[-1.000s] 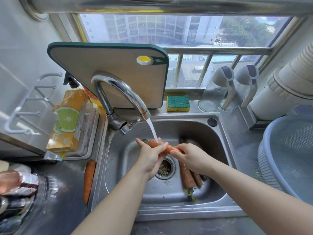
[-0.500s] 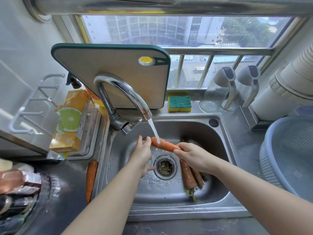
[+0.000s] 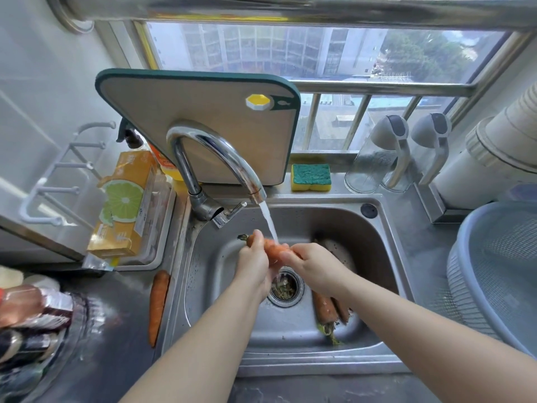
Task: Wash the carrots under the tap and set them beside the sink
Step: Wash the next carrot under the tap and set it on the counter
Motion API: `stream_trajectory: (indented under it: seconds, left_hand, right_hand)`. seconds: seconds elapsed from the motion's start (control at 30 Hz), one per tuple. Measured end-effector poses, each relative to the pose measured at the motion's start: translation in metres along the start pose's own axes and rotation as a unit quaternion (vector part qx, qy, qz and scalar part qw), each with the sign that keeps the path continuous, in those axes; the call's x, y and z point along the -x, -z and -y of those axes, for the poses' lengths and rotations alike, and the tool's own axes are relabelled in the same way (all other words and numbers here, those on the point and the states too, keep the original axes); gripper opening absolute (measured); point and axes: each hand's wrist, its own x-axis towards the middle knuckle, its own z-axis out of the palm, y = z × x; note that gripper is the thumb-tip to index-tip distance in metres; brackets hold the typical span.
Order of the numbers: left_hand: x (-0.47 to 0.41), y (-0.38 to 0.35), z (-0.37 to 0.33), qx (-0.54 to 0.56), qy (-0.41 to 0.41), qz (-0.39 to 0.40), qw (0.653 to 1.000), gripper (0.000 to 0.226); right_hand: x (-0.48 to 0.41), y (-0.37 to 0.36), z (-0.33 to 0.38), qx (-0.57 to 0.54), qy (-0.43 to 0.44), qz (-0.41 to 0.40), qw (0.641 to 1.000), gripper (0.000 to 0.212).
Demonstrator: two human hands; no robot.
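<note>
Water runs from the chrome tap onto an orange carrot held over the steel sink. My left hand grips the carrot's stalk end and my right hand pinches its other end. More carrots lie on the sink floor to the right of the drain, partly hidden under my right forearm. One carrot lies on the counter just left of the sink.
A cutting board leans behind the tap, with a sponge to its right. An orange box sits in a tray at left. A blue basket stands at right, and wrapped packets lie at far left.
My left hand, open beside the carrot half a second ago, has closed round its stalk end. The carrot has stayed under the stream.
</note>
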Motion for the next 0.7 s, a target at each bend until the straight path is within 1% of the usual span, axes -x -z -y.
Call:
stream_trajectory:
  seconds: [0.07, 0.1, 0.17, 0.2, 0.23, 0.3, 0.37, 0.4, 0.43, 0.5, 0.53, 0.57, 0.6, 0.67, 0.7]
  left_hand:
    - [-0.001, 0.001, -0.005, 0.026, 0.021, 0.010, 0.999, 0.047]
    - [-0.001, 0.002, -0.006, 0.033, 0.030, 0.031, 0.998, 0.047]
    - [-0.002, 0.004, -0.006, 0.012, 0.028, 0.077, 0.997, 0.036]
    - [-0.001, 0.004, -0.005, -0.012, 0.015, 0.097, 0.995, 0.028]
    - [0.001, 0.005, -0.004, -0.032, -0.005, 0.117, 0.993, 0.026]
    - [0.001, 0.008, 0.000, -0.070, -0.046, 0.137, 0.987, 0.044]
    - [0.004, 0.010, 0.000, -0.106, -0.068, 0.134, 0.983, 0.058]
    - [0.004, 0.011, 0.001, -0.122, -0.067, 0.120, 0.983, 0.058]
    - [0.004, 0.010, 0.002, -0.134, -0.066, 0.096, 0.984, 0.051]
    - [0.006, 0.007, 0.002, -0.134, -0.061, 0.036, 0.988, 0.023]
    - [0.006, 0.006, 0.002, -0.126, -0.055, 0.012, 0.990, 0.019]
    - [0.004, 0.005, 0.000, -0.117, -0.040, 0.006, 0.992, 0.022]
    - [0.003, 0.006, -0.001, -0.117, -0.029, 0.020, 0.992, 0.021]
    - [0.004, 0.007, -0.005, -0.148, -0.024, 0.085, 0.985, 0.020]
    - [0.002, 0.010, -0.005, -0.178, -0.023, 0.113, 0.977, 0.029]
  right_hand:
    - [0.000, 0.007, -0.001, 0.018, 0.008, 0.038, 0.999, 0.032]
    - [0.000, 0.010, -0.002, 0.020, 0.005, 0.049, 0.999, 0.031]
    - [-0.002, 0.015, -0.004, 0.014, -0.003, 0.046, 0.999, 0.033]
    - [-0.003, 0.015, -0.005, 0.007, -0.005, 0.037, 0.999, 0.035]
    - [-0.003, 0.014, -0.007, 0.001, -0.007, 0.026, 1.000, 0.036]
    - [-0.003, 0.009, -0.009, -0.010, -0.009, -0.004, 1.000, 0.037]
    - [-0.001, 0.004, -0.010, -0.001, -0.004, -0.032, 0.999, 0.038]
    - [0.002, 0.002, -0.010, 0.012, 0.004, -0.038, 0.999, 0.036]
    - [0.003, 0.000, -0.009, 0.029, 0.015, -0.039, 0.999, 0.033]
    - [0.005, -0.003, -0.006, 0.074, 0.043, -0.032, 0.996, 0.026]
    - [0.005, -0.004, -0.005, 0.091, 0.052, -0.023, 0.994, 0.023]
    - [0.005, -0.005, -0.005, 0.097, 0.052, -0.014, 0.994, 0.020]
    - [0.004, -0.004, -0.006, 0.094, 0.044, -0.006, 0.995, 0.020]
    - [0.001, 0.001, -0.011, 0.075, 0.019, 0.002, 0.997, 0.026]
    - [-0.002, 0.003, -0.013, 0.059, 0.009, 0.005, 0.998, 0.029]
